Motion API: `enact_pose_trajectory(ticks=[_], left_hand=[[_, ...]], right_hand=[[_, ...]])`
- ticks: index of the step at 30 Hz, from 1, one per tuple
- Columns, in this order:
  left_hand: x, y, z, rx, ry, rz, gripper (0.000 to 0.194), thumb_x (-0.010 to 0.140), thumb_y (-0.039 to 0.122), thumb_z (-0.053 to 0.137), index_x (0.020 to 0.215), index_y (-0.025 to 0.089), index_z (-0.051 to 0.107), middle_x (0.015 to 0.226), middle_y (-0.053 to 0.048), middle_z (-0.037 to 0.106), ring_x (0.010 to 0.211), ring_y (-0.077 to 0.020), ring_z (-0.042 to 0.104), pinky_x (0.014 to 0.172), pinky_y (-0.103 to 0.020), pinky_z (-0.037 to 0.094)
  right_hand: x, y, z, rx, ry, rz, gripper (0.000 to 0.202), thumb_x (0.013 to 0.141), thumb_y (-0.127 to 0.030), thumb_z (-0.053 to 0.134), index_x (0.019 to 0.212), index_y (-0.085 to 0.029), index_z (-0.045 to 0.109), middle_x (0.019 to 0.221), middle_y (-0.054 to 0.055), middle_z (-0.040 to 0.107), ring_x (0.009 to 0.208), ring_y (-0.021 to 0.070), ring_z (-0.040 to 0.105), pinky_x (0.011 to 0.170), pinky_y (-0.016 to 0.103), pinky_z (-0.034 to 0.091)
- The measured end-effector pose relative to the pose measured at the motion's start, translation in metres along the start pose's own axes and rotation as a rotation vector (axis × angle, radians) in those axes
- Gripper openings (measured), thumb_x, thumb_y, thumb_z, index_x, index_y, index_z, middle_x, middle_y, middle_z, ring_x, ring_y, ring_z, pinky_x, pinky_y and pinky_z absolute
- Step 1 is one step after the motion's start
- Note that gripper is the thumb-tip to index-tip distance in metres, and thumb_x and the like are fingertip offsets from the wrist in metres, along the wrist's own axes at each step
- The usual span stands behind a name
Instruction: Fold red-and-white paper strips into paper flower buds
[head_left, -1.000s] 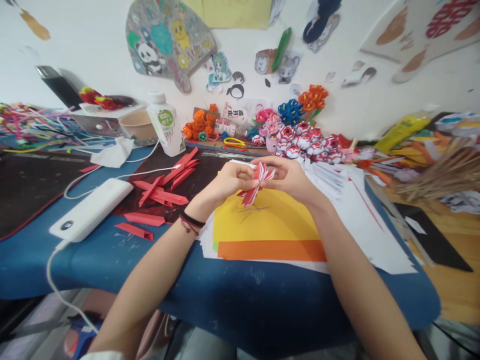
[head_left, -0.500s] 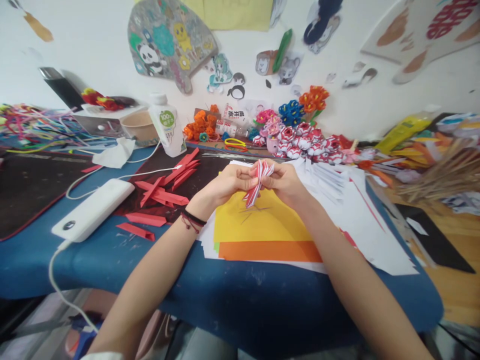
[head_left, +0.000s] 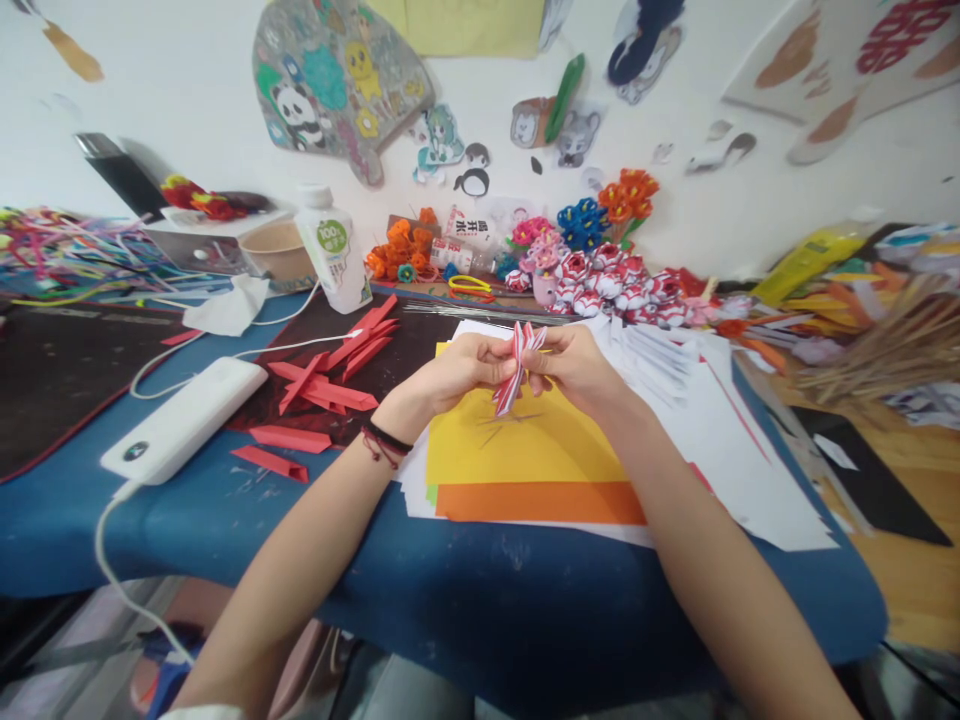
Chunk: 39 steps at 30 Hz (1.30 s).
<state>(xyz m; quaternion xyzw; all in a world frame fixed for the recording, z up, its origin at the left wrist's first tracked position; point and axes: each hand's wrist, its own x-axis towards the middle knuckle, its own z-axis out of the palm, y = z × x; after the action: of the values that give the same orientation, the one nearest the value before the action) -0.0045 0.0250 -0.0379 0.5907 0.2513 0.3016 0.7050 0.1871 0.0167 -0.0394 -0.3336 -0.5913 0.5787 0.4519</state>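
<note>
Red-and-white folded paper [head_left: 514, 380], one piece, right near the centre of the frame, and two hands are on it! Left hand [head_left: 471, 362] pinches its left side, right hand [head_left: 571, 360] pinches the other, both grips narrow. Lower in the frame, one yellow sheet [head_left: 517, 450], with one orange sheet [head_left: 540, 503] showing along its bottom edge. Over to the left, two red strips [head_left: 290, 438] lie loose, just below a red pile [head_left: 322, 388] too overlapped to count. Farther left, one white power bank [head_left: 187, 420]; and one white bottle [head_left: 335, 260], standing upper left!
</note>
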Motion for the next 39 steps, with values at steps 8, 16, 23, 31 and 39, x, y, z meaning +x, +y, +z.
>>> enact_pose_trajectory(ticks=[8,16,23,31,39], left_hand=[[0.002,-0.001,0.011,0.016,0.022,0.036,0.052,0.072,0.054,0.088,0.083,0.008,0.067,0.082,-0.009,0.070,0.065,-0.0108,0.061,0.057,-0.022,0.046],[0.004,-0.005,0.012,0.070,0.246,0.159,0.057,0.073,0.051,0.088,0.104,0.016,0.056,0.083,-0.005,0.073,0.073,-0.0167,0.070,0.063,-0.027,0.054],[0.000,0.008,0.015,0.412,0.126,0.210,0.056,0.092,0.064,0.063,0.086,0.009,0.072,0.075,-0.007,0.069,0.066,-0.0117,0.059,0.065,-0.024,0.047],[-0.004,0.010,0.027,0.685,0.254,0.211,0.041,0.094,0.050,0.067,0.079,0.012,0.071,0.067,-0.003,0.065,0.062,-0.0115,0.057,0.062,-0.022,0.041],[-0.003,-0.002,0.043,1.305,0.512,0.268,0.020,0.096,0.032,0.066,0.107,0.016,0.072,0.087,-0.008,0.079,0.072,-0.0199,0.070,0.065,-0.025,0.040]], right_hand=[[-0.001,-0.004,-0.001,-0.003,0.030,-0.025,0.045,0.063,-0.050,0.095,0.086,-0.014,0.080,0.067,0.008,0.076,0.045,0.0128,0.063,0.042,0.022,0.034],[0.002,-0.001,0.004,0.027,0.155,-0.080,0.042,0.064,-0.049,0.093,0.077,-0.013,0.077,0.059,0.007,0.073,0.049,0.0166,0.066,0.047,0.026,0.042],[0.002,-0.007,0.001,0.055,0.235,-0.068,0.047,0.056,-0.052,0.096,0.075,-0.014,0.076,0.056,0.005,0.070,0.046,0.0158,0.062,0.045,0.027,0.041],[0.001,-0.009,0.002,0.002,0.308,-0.147,0.038,0.062,-0.047,0.092,0.072,-0.015,0.075,0.063,0.005,0.072,0.049,0.0121,0.058,0.046,0.026,0.041],[-0.001,-0.012,0.005,-0.109,0.425,-0.173,0.041,0.065,-0.052,0.090,0.077,-0.015,0.076,0.071,0.006,0.075,0.051,0.0138,0.059,0.046,0.028,0.042]])
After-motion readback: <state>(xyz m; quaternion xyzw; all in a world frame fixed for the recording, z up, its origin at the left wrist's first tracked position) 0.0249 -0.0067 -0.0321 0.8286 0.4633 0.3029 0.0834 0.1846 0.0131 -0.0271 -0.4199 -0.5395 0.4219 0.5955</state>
